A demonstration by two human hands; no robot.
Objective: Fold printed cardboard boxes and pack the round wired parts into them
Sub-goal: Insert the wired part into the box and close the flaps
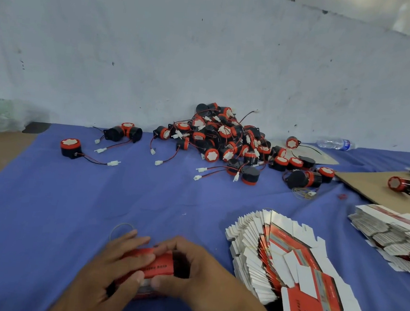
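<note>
Left hand (117,269) and right hand (188,273) clamp curled fingers around red printed box (158,265), apparently closing it. Box blanks (276,258) fanned just right, for reach.

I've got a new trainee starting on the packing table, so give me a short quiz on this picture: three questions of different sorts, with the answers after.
1. True or false: the left hand and the right hand both hold the red box.
2. Where does the fanned stack of flat box blanks lie? A: left of the hands. B: right of the hands. C: under the hands.
3. Fill in: the water bottle at the far right lies on its ____.
Key: 1 true; 2 B; 3 side.
</note>
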